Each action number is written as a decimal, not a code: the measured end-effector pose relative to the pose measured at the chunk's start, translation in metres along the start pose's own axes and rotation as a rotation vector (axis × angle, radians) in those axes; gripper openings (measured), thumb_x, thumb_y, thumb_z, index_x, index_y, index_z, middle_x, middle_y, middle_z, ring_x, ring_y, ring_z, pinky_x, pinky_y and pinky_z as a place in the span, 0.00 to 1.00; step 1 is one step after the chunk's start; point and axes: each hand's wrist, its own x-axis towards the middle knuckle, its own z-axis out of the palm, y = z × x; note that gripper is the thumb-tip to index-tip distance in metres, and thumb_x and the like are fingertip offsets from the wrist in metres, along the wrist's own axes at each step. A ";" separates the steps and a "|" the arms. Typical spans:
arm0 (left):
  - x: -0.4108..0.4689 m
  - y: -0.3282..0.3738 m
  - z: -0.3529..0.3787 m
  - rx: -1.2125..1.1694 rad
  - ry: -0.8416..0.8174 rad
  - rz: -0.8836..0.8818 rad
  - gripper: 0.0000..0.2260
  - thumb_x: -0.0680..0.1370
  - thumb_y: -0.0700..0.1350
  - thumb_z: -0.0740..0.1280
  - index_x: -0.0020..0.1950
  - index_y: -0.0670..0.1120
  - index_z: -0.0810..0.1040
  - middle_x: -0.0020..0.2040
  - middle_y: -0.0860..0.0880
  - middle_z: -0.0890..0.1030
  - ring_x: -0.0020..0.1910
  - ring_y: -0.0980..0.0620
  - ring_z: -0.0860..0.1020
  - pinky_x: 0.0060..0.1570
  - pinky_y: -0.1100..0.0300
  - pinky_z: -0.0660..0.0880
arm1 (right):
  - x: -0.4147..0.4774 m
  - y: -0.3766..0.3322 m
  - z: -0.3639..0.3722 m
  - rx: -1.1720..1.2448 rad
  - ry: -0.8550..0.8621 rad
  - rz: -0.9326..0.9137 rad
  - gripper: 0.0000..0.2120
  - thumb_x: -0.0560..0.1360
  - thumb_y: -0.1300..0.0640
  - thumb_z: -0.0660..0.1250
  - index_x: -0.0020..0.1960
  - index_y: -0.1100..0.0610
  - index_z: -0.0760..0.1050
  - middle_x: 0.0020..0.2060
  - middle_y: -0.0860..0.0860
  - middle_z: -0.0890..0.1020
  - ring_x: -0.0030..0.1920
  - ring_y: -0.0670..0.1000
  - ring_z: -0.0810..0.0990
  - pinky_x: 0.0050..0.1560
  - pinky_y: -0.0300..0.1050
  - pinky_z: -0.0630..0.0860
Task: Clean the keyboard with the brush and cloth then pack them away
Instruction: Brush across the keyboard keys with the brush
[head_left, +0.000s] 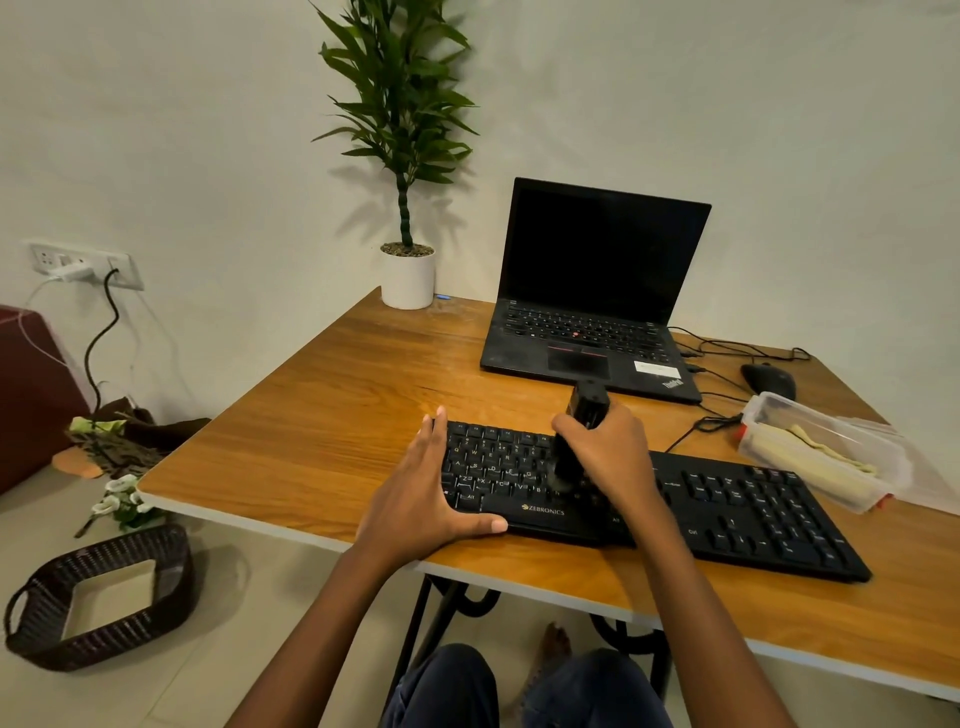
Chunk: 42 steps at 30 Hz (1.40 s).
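Observation:
A black Zebronics keyboard (737, 512) lies across the front of the wooden table (322, 415). My right hand (608, 452) grips a black brush (584, 410) held upright, its bristle end down on the middle keys. My left hand (426, 499) rests flat on the keyboard's left end, fingers straight along the edge and thumb on the front rim. A clear plastic box (821, 449) at the right holds a pale yellow cloth (810, 449).
An open black laptop (592, 312) stands behind the keyboard, with a black mouse (769, 379) and cables to its right. A potted plant (408, 275) sits at the back corner. A dark wicker basket (98, 597) is on the floor at left.

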 end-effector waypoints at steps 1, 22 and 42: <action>0.000 0.000 0.000 0.002 0.003 0.001 0.63 0.55 0.74 0.67 0.75 0.54 0.31 0.78 0.52 0.40 0.76 0.53 0.47 0.70 0.47 0.62 | -0.002 0.000 0.002 0.035 -0.026 -0.010 0.07 0.71 0.56 0.68 0.41 0.56 0.71 0.33 0.49 0.76 0.35 0.49 0.76 0.33 0.38 0.71; 0.000 0.001 0.000 -0.008 0.001 0.007 0.63 0.55 0.74 0.68 0.75 0.54 0.32 0.77 0.52 0.40 0.76 0.53 0.47 0.70 0.47 0.62 | -0.017 0.001 0.008 0.170 -0.014 0.145 0.09 0.72 0.55 0.67 0.44 0.61 0.73 0.32 0.55 0.79 0.23 0.49 0.74 0.21 0.39 0.71; -0.002 0.003 -0.001 0.005 -0.003 -0.001 0.62 0.56 0.73 0.68 0.75 0.53 0.31 0.77 0.52 0.40 0.76 0.53 0.46 0.71 0.48 0.60 | -0.024 0.002 0.022 -0.082 0.149 -0.083 0.08 0.72 0.51 0.67 0.44 0.53 0.69 0.34 0.46 0.74 0.33 0.46 0.74 0.33 0.41 0.69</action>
